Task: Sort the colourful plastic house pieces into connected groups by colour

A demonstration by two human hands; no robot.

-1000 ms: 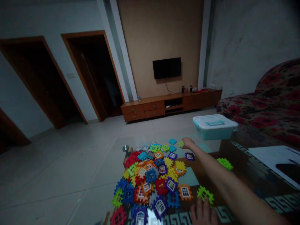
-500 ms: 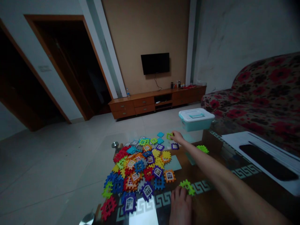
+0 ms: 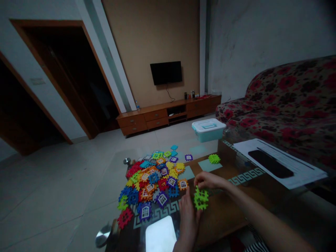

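My right hand (image 3: 207, 180) has its fingers closed on the upper of two lime-green interlocking building blocks (image 3: 201, 193), above the near part of the glass table. The lower green building block (image 3: 201, 204) overlaps or meets it; whether they are joined I cannot tell. My left hand (image 3: 188, 211) is at the left side of this lower block, thumb against its bottom edge and fingers pointing forward. Just beyond the left fingertips lies an orange window block (image 3: 183, 184). A heap of mixed-colour blocks (image 3: 149, 178) spreads to the left.
Another green block (image 3: 214, 159) and a purple window block (image 3: 188, 157) lie farther back on the glass table (image 3: 223, 206). Beyond stands a lidded teal box (image 3: 209, 134). Papers (image 3: 301, 168) with a dark phone-like slab (image 3: 270, 163) lie to the right.
My right hand has drawn back from the far side of the heap, bringing a green block to the one near my left hand. My left hand has turned and moved up beside that block. The view has shifted.
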